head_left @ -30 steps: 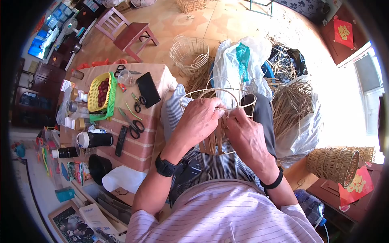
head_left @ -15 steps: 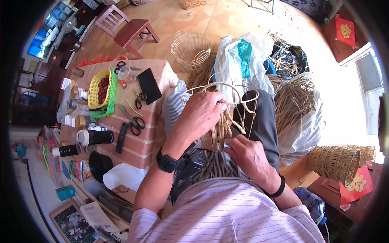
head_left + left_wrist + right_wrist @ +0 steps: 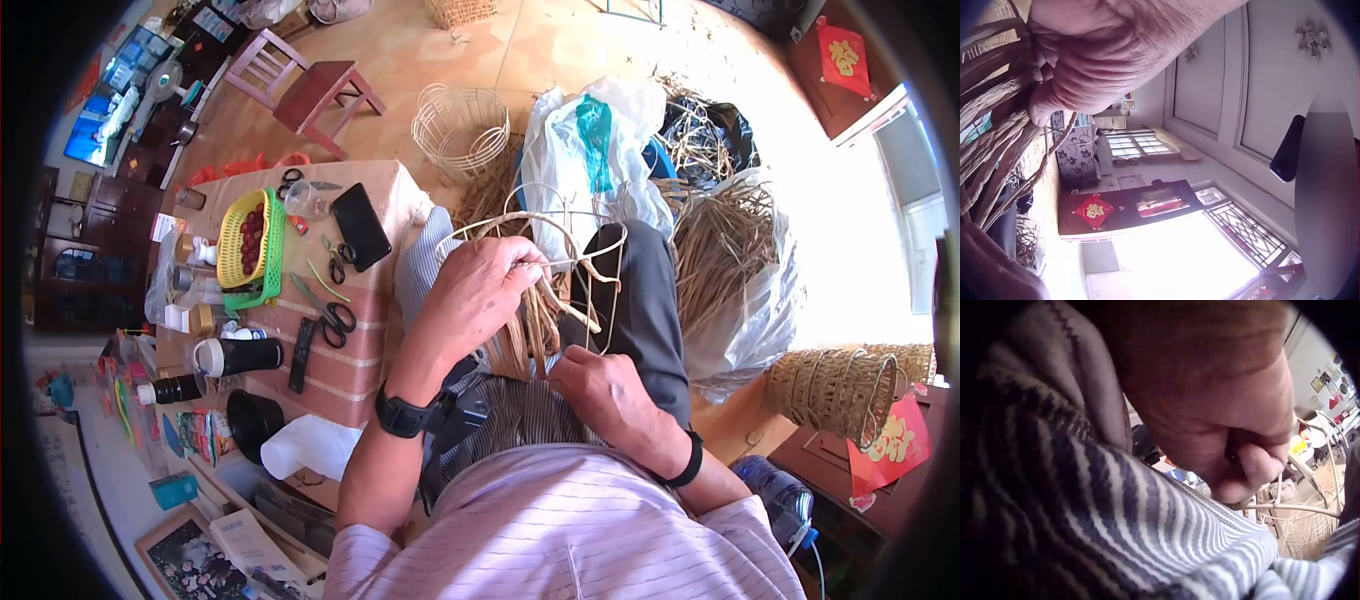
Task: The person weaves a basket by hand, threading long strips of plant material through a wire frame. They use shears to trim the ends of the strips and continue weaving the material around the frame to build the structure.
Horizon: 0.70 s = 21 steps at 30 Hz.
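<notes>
A small basket frame of pale thin cane (image 3: 620,240) stands over my lap, with long brown dried straw strands (image 3: 535,330) hanging down one side. At its upper ring my left hand (image 3: 485,295) pinches the strands. The left wrist view shows the thumb pressing a fan of flat straw strands (image 3: 997,112). Lower down, my right hand (image 3: 612,395) has its fingers curled at the frame's lower edge, close beside the strand ends. In the right wrist view a cane rod (image 3: 1310,510) runs out from behind the curled fingertips (image 3: 1260,465); what they pinch is partly hidden.
At left a cloth-covered table (image 3: 365,375) bears scissors (image 3: 337,322), a phone (image 3: 361,226), a remote (image 3: 300,355) and a yellow basket (image 3: 228,240) of red fruit. Another cane frame (image 3: 460,130) stands on the floor. Straw bundles (image 3: 725,255) and plastic bags (image 3: 560,150) lie ahead; woven baskets (image 3: 830,395) at right.
My right hand has come down from the upper ring to the frame's lower edge. The left hand has stayed at the ring, and more of the hanging strands shows between the hands.
</notes>
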Tool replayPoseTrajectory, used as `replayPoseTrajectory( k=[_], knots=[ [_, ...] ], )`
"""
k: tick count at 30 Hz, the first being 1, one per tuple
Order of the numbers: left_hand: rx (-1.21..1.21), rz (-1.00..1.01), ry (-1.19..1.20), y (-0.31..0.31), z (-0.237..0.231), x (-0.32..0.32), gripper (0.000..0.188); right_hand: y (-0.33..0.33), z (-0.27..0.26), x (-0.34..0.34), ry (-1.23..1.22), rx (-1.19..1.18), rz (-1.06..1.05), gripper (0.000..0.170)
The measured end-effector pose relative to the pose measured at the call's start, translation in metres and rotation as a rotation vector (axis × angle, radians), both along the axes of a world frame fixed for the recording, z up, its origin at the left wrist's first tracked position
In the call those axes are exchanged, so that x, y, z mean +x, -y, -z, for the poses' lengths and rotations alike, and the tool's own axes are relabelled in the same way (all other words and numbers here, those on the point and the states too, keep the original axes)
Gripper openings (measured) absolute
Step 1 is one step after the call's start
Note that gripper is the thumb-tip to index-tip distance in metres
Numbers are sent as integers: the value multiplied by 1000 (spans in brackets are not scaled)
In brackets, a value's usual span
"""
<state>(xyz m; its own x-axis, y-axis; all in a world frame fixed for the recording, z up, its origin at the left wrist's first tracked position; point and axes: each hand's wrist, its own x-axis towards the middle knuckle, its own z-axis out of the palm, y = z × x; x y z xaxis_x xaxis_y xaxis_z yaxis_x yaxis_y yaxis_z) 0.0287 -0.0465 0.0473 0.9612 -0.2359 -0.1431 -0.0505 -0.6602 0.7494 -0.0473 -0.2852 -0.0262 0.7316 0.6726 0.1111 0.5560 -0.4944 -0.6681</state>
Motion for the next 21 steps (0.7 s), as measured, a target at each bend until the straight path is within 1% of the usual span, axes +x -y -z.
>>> replayPoseTrajectory(
  k=[2, 3, 6, 8, 9, 12, 13, 16, 17, 20, 21],
  knots=[
    [-48, -6, 3, -3, 1, 1, 23, -1, -12, 14, 9, 104, 84, 17],
    [15, -3, -45, -3, -4, 1, 24, -6, -33, 19, -31, 151, 251, 20],
    [12, -3, -25, -2, -4, 0, 24, -24, -35, 40, 193, 209, 345, 36],
    [-3, 5, -33, -3, -3, 2, 24, -35, -21, 42, 125, 162, 296, 44],
    [7, 5, -36, -3, -4, 2, 24, -38, -21, 41, 95, 171, 293, 38],
    [29, 5, -60, -4, -7, 1, 24, -39, -23, 43, -37, 221, 263, 37],
    [28, 10, -63, -3, -9, 0, 23, -40, -27, 43, -43, 286, 290, 32],
    [-1, 13, -99, -1, -13, -2, 23, -38, -28, 43, -180, 286, 296, 26],
    [-9, 18, -96, -2, -13, -2, 23, -39, -33, 42, -198, 268, 323, 18],
    [-47, -4, -69, -2, -11, -3, 22, -30, -37, 45, -257, 226, 293, 13],
    [-61, -16, -59, -2, -9, -5, 22, -28, -36, 45, -320, 236, 294, 12]
  ],
)
